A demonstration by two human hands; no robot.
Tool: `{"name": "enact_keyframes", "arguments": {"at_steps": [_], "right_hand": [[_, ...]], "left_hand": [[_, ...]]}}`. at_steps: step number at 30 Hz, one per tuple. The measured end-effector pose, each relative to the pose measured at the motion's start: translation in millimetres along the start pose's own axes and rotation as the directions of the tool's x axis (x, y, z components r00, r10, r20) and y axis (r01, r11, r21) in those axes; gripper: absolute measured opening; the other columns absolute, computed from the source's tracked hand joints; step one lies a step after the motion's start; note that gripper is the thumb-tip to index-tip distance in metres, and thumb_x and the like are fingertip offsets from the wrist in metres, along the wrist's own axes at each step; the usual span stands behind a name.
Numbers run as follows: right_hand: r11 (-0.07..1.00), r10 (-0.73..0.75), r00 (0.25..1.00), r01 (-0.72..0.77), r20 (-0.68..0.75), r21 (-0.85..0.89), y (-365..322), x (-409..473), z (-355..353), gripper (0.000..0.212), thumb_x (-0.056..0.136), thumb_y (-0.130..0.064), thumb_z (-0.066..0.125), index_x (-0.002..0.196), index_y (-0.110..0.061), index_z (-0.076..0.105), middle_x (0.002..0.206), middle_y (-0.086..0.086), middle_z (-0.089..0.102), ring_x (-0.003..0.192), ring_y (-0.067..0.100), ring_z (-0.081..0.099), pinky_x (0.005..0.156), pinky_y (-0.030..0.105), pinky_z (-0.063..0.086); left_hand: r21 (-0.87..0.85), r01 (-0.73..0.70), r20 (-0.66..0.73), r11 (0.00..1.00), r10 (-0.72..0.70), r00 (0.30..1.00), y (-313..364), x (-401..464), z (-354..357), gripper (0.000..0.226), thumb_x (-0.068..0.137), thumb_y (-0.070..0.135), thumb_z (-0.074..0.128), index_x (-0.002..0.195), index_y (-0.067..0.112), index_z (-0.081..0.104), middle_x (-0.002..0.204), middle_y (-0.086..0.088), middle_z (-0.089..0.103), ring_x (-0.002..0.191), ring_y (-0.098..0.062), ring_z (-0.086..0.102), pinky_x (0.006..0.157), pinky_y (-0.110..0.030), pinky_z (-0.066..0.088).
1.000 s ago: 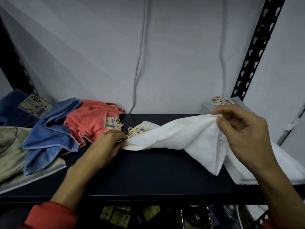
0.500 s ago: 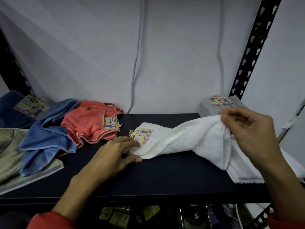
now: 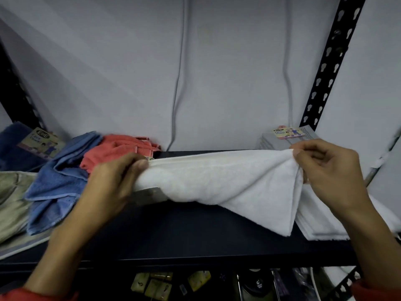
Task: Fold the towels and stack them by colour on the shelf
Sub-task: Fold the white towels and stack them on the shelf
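- Since half a second ago the left hand has lifted its end of the white towel off the shelf, and the card label that lay face up there is now almost wholly hidden behind the fingers
- Both hands are closed on the towel: the left gripping the left end, the right hand pinching the upper right corner between thumb and fingers
- Hard to make out: the towel's lower left part is blurred, and the right wrist covers part of the folded white towels beneath
- Long axis of the towel runs left to right, stretched almost level, with one pointed fold hanging down near the right end
- Blue towel, coral towel and a beige one, cut off by the frame, crowd the left of the shelf; a grey stack sits at the back right
- Bare dark shelf lies open below the towel, up to the front edge
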State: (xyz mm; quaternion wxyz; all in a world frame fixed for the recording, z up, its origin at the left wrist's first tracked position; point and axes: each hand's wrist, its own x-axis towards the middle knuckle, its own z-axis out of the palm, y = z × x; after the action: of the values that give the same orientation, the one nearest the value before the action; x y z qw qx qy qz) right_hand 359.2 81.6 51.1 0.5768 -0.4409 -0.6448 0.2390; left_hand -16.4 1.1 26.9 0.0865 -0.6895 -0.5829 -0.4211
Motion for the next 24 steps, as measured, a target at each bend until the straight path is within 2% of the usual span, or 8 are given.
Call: {"name": "enact_keyframes", "arguments": {"at_steps": [3, 6, 10, 13, 16, 20, 22, 24], "right_hand": [[0.999, 0.022, 0.999, -0.023, 0.025, 0.028, -1, 0, 4, 0.017, 0.094, -0.006, 0.065, 0.089, -0.020, 0.073, 0.080, -0.004, 0.074, 0.067, 0.002, 0.066, 0.062, 0.016, 0.054], [0.997, 0.083, 0.989, -0.081, 0.125, -0.018, 5, 0, 12, 0.014, 0.093, -0.007, 0.066, 0.087, -0.016, 0.075, 0.071, -0.003, 0.073, 0.054, 0.002, 0.060, 0.053, 0.015, 0.047], [0.978, 0.141, 0.970, -0.106, 0.196, -0.179, 27, -4, 33, 0.021, 0.092, -0.004, 0.066, 0.079, -0.019, 0.074, 0.077, 0.002, 0.075, 0.071, 0.013, 0.068, 0.068, 0.022, 0.051], [0.926, 0.111, 0.968, -0.019, 0.224, -0.376, 46, -15, 58, 0.021, 0.092, -0.003, 0.063, 0.082, -0.019, 0.072, 0.071, -0.003, 0.069, 0.070, 0.012, 0.064, 0.065, 0.010, 0.043], [0.879, 0.044, 0.977, 0.062, 0.209, -0.473, 60, -24, 78, 0.016, 0.094, -0.001, 0.060, 0.089, -0.013, 0.070, 0.070, -0.001, 0.064, 0.067, 0.016, 0.057, 0.066, 0.022, 0.046], [0.865, 0.048, 0.983, 0.047, 0.176, -0.499, 63, -20, 82, 0.013, 0.094, -0.004, 0.061, 0.096, -0.012, 0.070, 0.071, -0.003, 0.061, 0.067, 0.015, 0.055, 0.070, 0.033, 0.048], [0.853, 0.088, 0.980, 0.020, 0.181, -0.522, 60, -17, 79, 0.013, 0.093, -0.007, 0.063, 0.102, -0.014, 0.070, 0.076, -0.001, 0.060, 0.067, 0.009, 0.053, 0.072, 0.030, 0.046], [0.839, 0.080, 0.975, 0.046, 0.206, -0.542, 54, -17, 75, 0.016, 0.093, -0.011, 0.065, 0.108, -0.015, 0.068, 0.091, 0.003, 0.062, 0.078, 0.016, 0.056, 0.077, 0.032, 0.047]], "left_hand": [[-0.130, 0.065, 0.015, 0.989, -0.063, 0.998, 2, 2, -24, 0.035, 0.095, 0.044, 0.059, 0.072, 0.020, 0.066, 0.066, 0.005, 0.061, 0.052, -0.001, 0.047, 0.050, -0.019, 0.035], [-0.224, 0.200, 0.184, 0.954, -0.160, 0.970, -8, 0, -32, 0.050, 0.093, 0.053, 0.066, 0.062, 0.015, 0.063, 0.049, 0.002, 0.047, 0.046, -0.003, 0.037, 0.042, -0.028, 0.027], [-0.317, 0.468, 0.466, 0.825, -0.294, 0.834, -31, -5, -24, 0.052, 0.076, 0.066, 0.066, 0.061, 0.016, 0.068, 0.053, 0.004, 0.056, 0.046, -0.005, 0.046, 0.043, -0.016, 0.034], [-0.148, 0.468, 0.374, 0.871, -0.389, 0.842, -49, -8, -7, 0.036, 0.087, 0.046, 0.072, 0.066, 0.017, 0.073, 0.054, 0.006, 0.063, 0.048, -0.005, 0.049, 0.048, -0.020, 0.039], [0.144, 0.372, 0.160, 0.917, -0.392, 0.906, -54, -8, 4, 0.013, 0.088, 0.033, 0.076, 0.078, 0.027, 0.071, 0.051, 0.012, 0.061, 0.051, -0.001, 0.054, 0.054, -0.021, 0.039], [0.187, 0.268, 0.093, 0.945, -0.288, 0.953, -34, -11, 14, 0.005, 0.093, 0.024, 0.072, 0.097, 0.022, 0.073, 0.089, 0.007, 0.070, 0.079, -0.017, 0.064, 0.068, -0.025, 0.041], [0.183, 0.228, 0.222, 0.956, -0.266, 0.938, -27, -16, 21, 0.018, 0.097, 0.036, 0.063, 0.107, 0.025, 0.073, 0.108, 0.005, 0.072, 0.098, -0.021, 0.066, 0.079, -0.030, 0.043], [0.232, 0.250, 0.439, 0.940, -0.331, 0.835, -23, -24, 27, 0.054, 0.095, 0.064, 0.047, 0.131, 0.028, 0.065, 0.135, 0.006, 0.063, 0.125, -0.018, 0.058, 0.098, -0.030, 0.043]]}}
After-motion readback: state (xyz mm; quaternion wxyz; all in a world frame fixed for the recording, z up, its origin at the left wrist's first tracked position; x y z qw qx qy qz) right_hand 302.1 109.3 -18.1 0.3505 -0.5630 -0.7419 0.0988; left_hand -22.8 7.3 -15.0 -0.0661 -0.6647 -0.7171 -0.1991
